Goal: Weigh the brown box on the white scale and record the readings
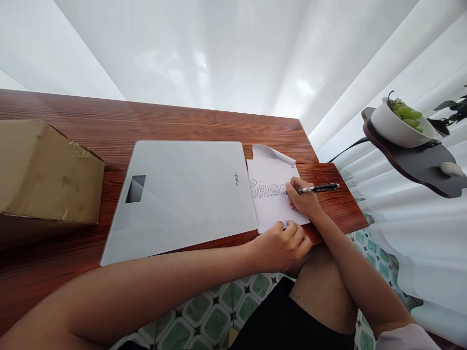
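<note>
My right hand (303,197) grips a black pen (318,188) with its tip on a white paper pad (272,199) that carries lines of small writing. The pad lies on the right end of a reddish wooden table (109,121), and its top sheet curls up at the far edge. My left hand (282,244) rests with curled fingers on the pad's near edge, at the table's front. A flat white glass scale (178,194) with a small dark display lies just left of the pad, touching it.
A brown cardboard box (44,170) sits at the table's left. A dark side shelf (419,160) at the right holds a white bowl of green grapes (401,124) and a small white object (451,168). White curtains hang behind. My bare knee is under the table edge.
</note>
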The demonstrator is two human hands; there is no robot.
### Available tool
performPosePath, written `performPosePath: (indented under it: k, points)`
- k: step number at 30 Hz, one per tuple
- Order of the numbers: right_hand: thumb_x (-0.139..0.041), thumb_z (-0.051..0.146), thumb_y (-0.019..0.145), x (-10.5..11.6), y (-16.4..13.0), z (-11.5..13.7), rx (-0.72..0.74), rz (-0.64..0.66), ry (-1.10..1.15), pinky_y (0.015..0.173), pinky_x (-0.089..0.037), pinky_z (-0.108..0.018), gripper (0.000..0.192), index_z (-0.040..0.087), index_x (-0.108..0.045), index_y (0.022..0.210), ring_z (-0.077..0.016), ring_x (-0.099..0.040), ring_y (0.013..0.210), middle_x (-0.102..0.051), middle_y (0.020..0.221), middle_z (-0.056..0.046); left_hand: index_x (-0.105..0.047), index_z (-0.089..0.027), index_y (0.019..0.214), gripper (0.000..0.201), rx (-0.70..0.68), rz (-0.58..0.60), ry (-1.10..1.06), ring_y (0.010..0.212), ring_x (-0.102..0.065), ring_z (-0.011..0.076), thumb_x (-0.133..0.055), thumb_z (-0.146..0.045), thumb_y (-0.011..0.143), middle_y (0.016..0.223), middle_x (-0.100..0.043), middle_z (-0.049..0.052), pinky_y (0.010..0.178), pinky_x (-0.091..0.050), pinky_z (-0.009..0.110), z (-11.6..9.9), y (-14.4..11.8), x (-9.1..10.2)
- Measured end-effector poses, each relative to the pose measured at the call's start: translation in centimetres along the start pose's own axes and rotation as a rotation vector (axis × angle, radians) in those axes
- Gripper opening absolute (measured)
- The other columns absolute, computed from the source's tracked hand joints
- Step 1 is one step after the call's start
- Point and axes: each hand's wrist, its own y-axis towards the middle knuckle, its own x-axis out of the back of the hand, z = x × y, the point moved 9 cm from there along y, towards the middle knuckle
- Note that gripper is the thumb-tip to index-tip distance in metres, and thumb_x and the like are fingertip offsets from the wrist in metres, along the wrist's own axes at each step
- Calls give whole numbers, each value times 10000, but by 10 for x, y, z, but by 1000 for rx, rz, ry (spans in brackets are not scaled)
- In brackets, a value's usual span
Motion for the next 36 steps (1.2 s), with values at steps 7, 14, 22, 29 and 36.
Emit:
performPosePath:
  k: [7,14,22,29,36]
  points:
    - [-545,439,921,-1,0,1,-13,8,4,343,-379,-245,354,257,-406,652,-110,-450,337,-521,448,68,-549,-128,954,158,-5,31,-31,791,-598,231,-393,-148,947,925,-649,125,539,-372,320,2,1,0]
    - [-557,436,906,-1,0,-3,-36,4,9,350,-377,-247,361,257,-397,638,-109,-438,336,-511,436,68,-556,-122,988,165,-7,107,-100,772,-573,222,-399,-154,946,923,-629,118,545,-384,324,1,2,-5]
    - [-537,434,921,1,-1,-1,-22,-25,17,348,-370,-243,355,257,-394,649,-111,-442,340,-513,450,68,-551,-136,930,179,0,58,-73,761,-574,218,-372,-139,942,890,-621,106,534,-379,322,2,1,-3]
    - [-538,384,927,1,0,1,-2,-16,17,339,-359,-239,348,254,-394,638,-108,-438,335,-509,442,72,-555,-131,936,189,2,44,-61,766,-575,224,-368,-145,948,884,-615,108,544,-384,330,2,1,-1]
    - [-541,360,921,1,1,-2,-8,-22,26,318,-354,-233,345,253,-389,630,-103,-432,322,-494,428,79,-560,-127,934,185,-1,26,-59,757,-573,225,-376,-143,937,868,-610,102,541,-387,329,2,2,0]
